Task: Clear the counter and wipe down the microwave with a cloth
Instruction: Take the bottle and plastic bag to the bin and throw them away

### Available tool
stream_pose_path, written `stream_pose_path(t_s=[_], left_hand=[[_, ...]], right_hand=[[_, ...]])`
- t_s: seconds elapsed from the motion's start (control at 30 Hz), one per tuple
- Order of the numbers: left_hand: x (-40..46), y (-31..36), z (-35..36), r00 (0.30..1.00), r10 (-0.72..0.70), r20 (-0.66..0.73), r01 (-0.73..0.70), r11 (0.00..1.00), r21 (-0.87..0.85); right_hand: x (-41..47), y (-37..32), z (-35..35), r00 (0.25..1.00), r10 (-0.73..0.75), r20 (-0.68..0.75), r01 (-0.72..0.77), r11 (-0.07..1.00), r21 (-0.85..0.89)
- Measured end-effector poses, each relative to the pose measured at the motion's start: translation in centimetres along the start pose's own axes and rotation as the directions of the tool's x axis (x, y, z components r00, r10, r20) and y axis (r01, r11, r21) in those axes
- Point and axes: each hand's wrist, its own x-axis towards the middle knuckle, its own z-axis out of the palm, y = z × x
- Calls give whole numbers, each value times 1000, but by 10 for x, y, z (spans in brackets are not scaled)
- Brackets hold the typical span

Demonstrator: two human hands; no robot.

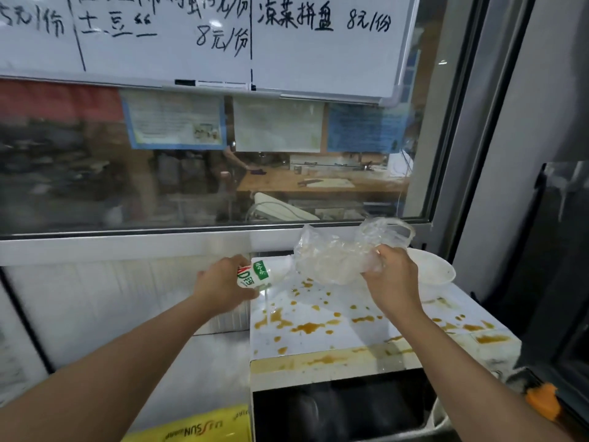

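While the head camera looks forward and down, both bare forearms reach toward a stained white microwave below a glass window.

Head view, left hand: the left hand (223,283) has its fingers and thumb curled round a small white bottle (263,272), gripping its lower end.

Bottle: it has a green and red label, lies tipped almost sideways, and points its neck to the right into the plastic bag. A thin pale streak runs down from it to the microwave top; it may be liquid, though blur makes that hard to tell.

Right hand: the right hand (393,275) pinches a bunched corner of a crumpled clear plastic bag (334,253), holding it above the back of the microwave.

Microwave: the microwave (366,333) stands at lower right. Its white top is spattered with brownish-orange sauce stains (307,327), and more smears run along its front upper edge. Its dark door faces the camera.

Dish: a shallow white dish (435,267) sits on the back right corner of the microwave top, just beside the right hand.

Surroundings: a whiteboard (207,39) with handwritten black characters hangs above the window (159,186). Three paper notices are stuck to the glass under it.

Lower edge: a yellow package (197,427) with printed letters lies left of the microwave, and an orange object (541,398), too blurred to identify, is at far right.
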Motion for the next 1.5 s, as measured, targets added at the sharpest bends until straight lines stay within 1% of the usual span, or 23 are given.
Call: stream_pose_path(t_s=[0.13, 0.27, 0.43, 0.63, 0.73, 0.83, 0.97, 1.13, 1.2, 1.37, 1.5], left_hand=[[-24, 6, -21, 997, -51, -61, 46, 996, -70], [-48, 21, -35, 995, -33, -93, 22, 993, -118], [-81, 43, -42, 997, 40, -66, -52, 980, -192], [-129, 59, -48, 987, 155, -52, -162, 962, -217], [-162, 59, -48, 976, 217, -19, -215, 947, -238], [-200, 56, -46, 960, 279, 25, -262, 926, -273], [-255, 57, -42, 928, 366, 69, -328, 890, -316], [-317, 74, -39, 873, 465, 147, -382, 840, -385], [-337, 87, -38, 841, 516, 165, -420, 814, -401], [-391, 128, -35, 757, 617, 216, -487, 752, -444], [-445, 165, -31, 672, 704, 228, -538, 676, -503]], right_hand=[[-5, -13, -19, 1000, -16, -1, 16, 1000, 15], [-19, -26, -51, 999, -32, -38, 31, 999, -44], [-50, -38, -89, 997, -7, -78, 0, 996, -84], [-116, -57, -139, 985, 6, -174, -24, 994, -102], [-160, -65, -163, 977, 56, -204, -84, 988, -132], [-211, -77, -186, 968, 92, -234, -143, 967, -212], [-282, -97, -217, 948, 113, -298, -196, 943, -268], [-358, -104, -264, 897, 239, -372, -353, 893, -279], [-383, -105, -285, 865, 279, -418, -415, 866, -279], [-445, -106, -340, 778, 351, -521, -513, 834, -204], [-500, -107, -389, 725, 363, -586, -563, 802, -200]])
